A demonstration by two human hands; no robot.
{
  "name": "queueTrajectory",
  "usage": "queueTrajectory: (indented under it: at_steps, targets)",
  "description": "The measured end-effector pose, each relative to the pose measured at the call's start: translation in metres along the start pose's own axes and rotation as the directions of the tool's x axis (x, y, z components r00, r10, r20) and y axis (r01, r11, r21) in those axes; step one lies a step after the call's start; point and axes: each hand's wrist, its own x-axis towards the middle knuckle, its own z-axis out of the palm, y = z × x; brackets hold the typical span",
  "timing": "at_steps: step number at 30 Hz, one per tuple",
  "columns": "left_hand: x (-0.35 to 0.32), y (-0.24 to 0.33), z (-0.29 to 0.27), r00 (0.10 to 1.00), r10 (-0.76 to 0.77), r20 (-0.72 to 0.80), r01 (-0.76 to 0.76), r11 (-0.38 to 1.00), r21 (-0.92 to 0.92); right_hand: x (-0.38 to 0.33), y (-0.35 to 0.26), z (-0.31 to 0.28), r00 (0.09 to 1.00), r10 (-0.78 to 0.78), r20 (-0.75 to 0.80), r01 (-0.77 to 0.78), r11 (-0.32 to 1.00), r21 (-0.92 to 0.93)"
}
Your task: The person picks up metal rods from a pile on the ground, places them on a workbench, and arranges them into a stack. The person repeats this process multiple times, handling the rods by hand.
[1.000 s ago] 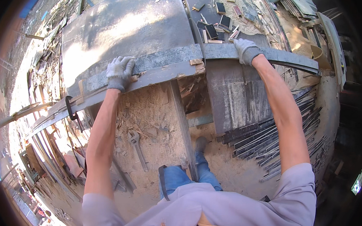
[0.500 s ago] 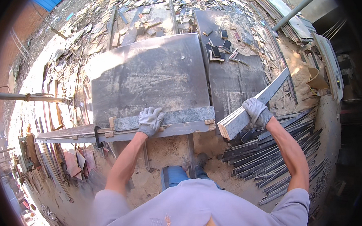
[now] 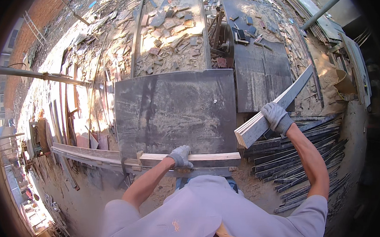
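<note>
i see a big dark table top (image 3: pixel 177 109) right in front of me. it is flat, grey and dusty. past it the ground (image 3: pixel 169 27) is covered with small bits of wood and board. behind the table, a bit to the right, there is a second dark sheet (image 3: pixel 261 79) with little scraps on it, and a round saw wheel (image 3: pixel 225 41) stands just beside its left edge. low on the right a pile of thin dark strips (image 3: pixel 295 154) lies on the sandy floor.

a long pale plank (image 3: pixel 274 108) sticks out at a slant over the table's right edge. my right hand (image 3: pixel 277 118) wears a grey glove and is closed around this plank near its close end, holding it up off the table.

a thinner wood strip (image 3: pixel 196 157) lies flat along the near edge of the table. my left hand (image 3: pixel 180 156), also in a grey glove, is curled on top of this strip and presses on it. the two hands are well apart.
</note>
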Motion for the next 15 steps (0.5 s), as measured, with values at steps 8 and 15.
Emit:
queueTrajectory:
  at_steps: [8, 15]
  targets:
    - [0.013, -0.047, -0.156, 0.950, 0.000, -0.313, 0.023, 0.997, 0.068, -0.011, -0.015, 0.017, 1.000, -0.013, 0.023, 0.013, 1.000, 0.006]
    - [0.058, -0.136, -0.250, 0.918, -0.153, -0.367, 0.176, 0.984, 0.028, -0.008, -0.058, 0.027, 1.000, -0.021, 0.007, 0.021, 1.000, 0.010]
